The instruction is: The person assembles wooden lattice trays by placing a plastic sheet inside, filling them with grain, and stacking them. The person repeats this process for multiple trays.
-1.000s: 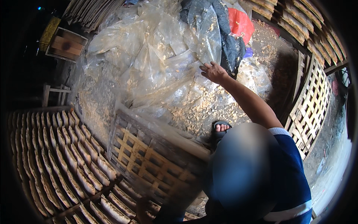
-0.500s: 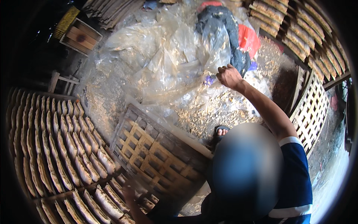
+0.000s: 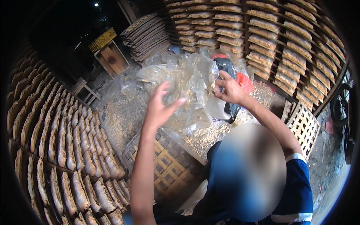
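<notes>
A crumpled heap of clear plastic sheeting [image 3: 183, 77] lies on the floor ahead of me, dusted with pale crumbs. My right hand [image 3: 230, 90] pinches its right side, fingers curled on a raised fold. Over the sheeting's left part my left hand [image 3: 162, 107] is held up, thumb and fingers spread, with nothing in it. Just beyond my right hand lie a dark plastic bundle [image 3: 224, 64] and a red plastic piece [image 3: 244, 83], both partly covered by the clear sheeting or my hand.
Slatted racks of pale slabs stand at left [image 3: 75, 138] and far right [image 3: 262, 41]. A woven bamboo panel [image 3: 165, 161] lies close before me; another lattice panel [image 3: 303, 125] leans at right. Stacked trays [image 3: 146, 37], a wooden box [image 3: 112, 60] and crumbs [image 3: 206, 138] are around the heap.
My left hand has risen from beside the left rack to above the sheeting, fingers spread. The view has tilted up. The sheeting looks more gathered, with my right hand still at its right side.
</notes>
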### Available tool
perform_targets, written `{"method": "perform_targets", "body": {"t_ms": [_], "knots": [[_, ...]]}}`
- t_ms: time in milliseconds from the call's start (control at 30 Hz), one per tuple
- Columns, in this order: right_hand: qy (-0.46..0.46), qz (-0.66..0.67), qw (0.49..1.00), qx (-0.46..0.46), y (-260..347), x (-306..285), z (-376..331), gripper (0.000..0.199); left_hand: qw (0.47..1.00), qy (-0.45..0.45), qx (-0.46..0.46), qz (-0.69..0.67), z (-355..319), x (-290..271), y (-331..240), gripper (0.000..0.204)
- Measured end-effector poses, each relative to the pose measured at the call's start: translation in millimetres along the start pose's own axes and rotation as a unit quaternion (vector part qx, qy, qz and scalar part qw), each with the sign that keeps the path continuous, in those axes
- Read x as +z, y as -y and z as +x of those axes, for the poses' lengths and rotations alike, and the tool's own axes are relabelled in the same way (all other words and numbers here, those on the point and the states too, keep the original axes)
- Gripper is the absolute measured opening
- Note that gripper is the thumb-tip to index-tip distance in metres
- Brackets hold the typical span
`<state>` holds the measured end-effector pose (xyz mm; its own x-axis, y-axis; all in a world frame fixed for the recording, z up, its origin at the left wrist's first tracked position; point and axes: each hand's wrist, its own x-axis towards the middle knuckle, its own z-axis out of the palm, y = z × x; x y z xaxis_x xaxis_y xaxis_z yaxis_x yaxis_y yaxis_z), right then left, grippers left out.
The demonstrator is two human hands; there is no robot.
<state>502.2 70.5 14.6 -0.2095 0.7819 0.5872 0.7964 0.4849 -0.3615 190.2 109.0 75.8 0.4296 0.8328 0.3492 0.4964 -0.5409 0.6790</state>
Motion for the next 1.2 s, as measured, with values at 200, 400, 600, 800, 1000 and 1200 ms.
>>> {"method": "perform_targets", "body": {"t_ms": [200,400,600,800,1000,1200], "knots": [[-0.039,0.102,0.994,0.004,18,-26,-7,0.028,0.992,0.046,0.103,-0.061,47,87,-50,0.046],[-0.005,0.289,0.938,0.189,7,-41,-19,0.048,0.979,0.068,0.051,-0.187,49,97,-50,0.019],[0.056,0.36,0.909,0.203,-31,-69,-33,0.03,0.98,0.111,0.071,-0.147,50,84,-34,0.012],[-0.052,-0.064,0.996,0.045,-14,-96,-44,0.021,0.981,0.104,0.026,-0.163,55,100,-31,0.029],[-0.057,-0.204,0.976,-0.049,10,-75,-57,0.026,0.953,0.117,-0.013,-0.278,71,133,-72,0.03],[-0.063,0.095,0.989,0.099,10,-90,-59,0.097,0.919,0.099,0.073,-0.374,73,124,-88,0.017]]}}
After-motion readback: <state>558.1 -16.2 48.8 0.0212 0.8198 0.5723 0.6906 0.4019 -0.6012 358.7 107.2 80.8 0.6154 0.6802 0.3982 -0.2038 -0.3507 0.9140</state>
